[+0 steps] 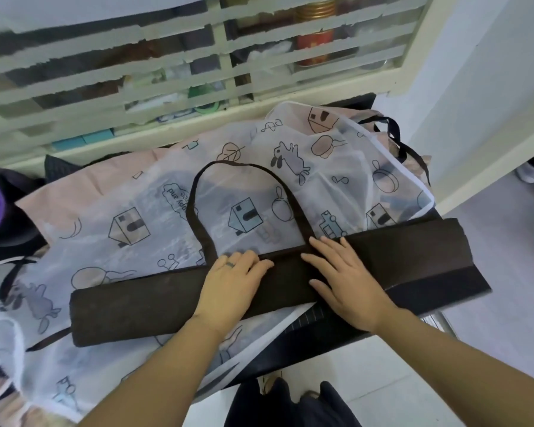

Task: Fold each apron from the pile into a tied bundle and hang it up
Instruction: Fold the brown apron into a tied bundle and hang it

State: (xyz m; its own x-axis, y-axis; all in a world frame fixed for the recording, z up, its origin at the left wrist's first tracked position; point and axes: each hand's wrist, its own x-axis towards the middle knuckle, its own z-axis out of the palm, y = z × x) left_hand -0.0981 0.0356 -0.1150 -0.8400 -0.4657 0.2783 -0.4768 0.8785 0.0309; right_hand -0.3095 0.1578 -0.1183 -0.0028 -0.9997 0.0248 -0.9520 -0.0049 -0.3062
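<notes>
A dark brown apron (142, 309), folded into a long flat strip, lies across the pile from lower left to right. Its neck loop (244, 166) arches up over the printed aprons behind. My left hand (232, 278) lies flat on the strip's middle with straight fingers. Just to its right, my right hand (346, 272) presses flat on the strip, fingertips at the foot of the loop. Neither hand grips the cloth. Under the strip lies a pile of white and pink aprons (130, 229) printed with houses and rabbits.
A cream slatted cabinet (198, 87) with jars and boxes behind the slats stands at the back. A black strap (396, 137) hangs off the pile at the upper right. Pale floor tiles (490, 349) lie to the right, and my legs (290, 405) show below.
</notes>
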